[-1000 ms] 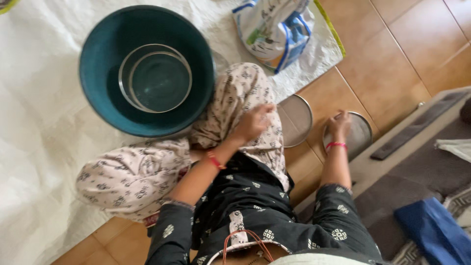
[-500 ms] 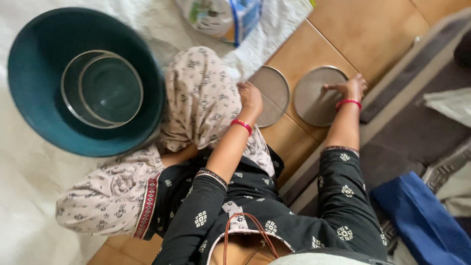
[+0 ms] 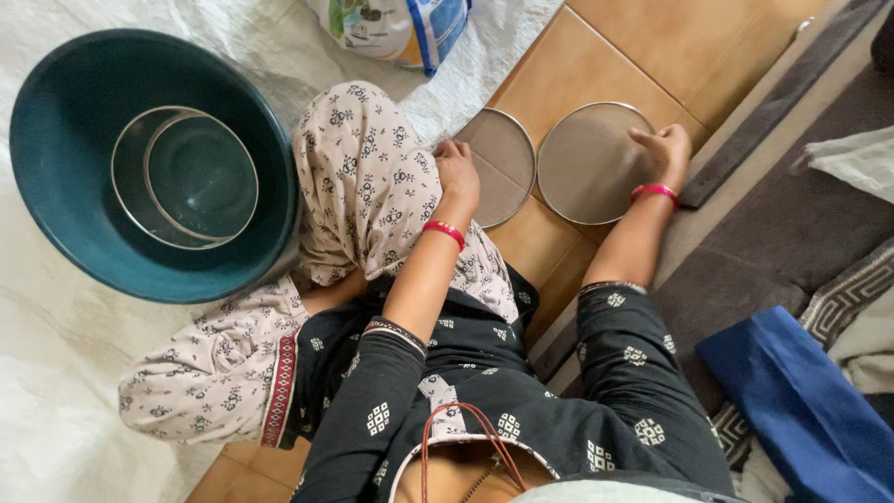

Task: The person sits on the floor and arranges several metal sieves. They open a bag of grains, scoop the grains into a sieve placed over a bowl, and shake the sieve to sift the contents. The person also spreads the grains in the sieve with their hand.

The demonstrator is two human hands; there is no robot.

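Two round sieves are laid flat, side by side, on the tan floor tiles [image 3: 643,42], their rims nearly touching. The right-hand sieve [image 3: 589,163] is gripped at its far rim by the right hand [image 3: 663,147], the fingers curled over the metal edge; a red bangle is worn at that wrist. The left-hand sieve [image 3: 503,166] is partly covered by the bent knee in patterned trousers [image 3: 368,186]. The left hand [image 3: 456,170] is rested on that knee just beside this sieve's rim, with the fingers loosely bent; whether the rim is actually touched cannot be told, and nothing is seen to be held in it.

To the left, a large teal basin [image 3: 56,214] is set on a white sheet [image 3: 56,373], and a deeper steel-rimmed sieve [image 3: 184,177] is placed inside it. A printed plastic bag [image 3: 396,26] is seen at the top edge, lying on the same sheet. On the right, a grey rug [image 3: 745,242] is spread, and a blue cloth [image 3: 801,401] is laid upon it.
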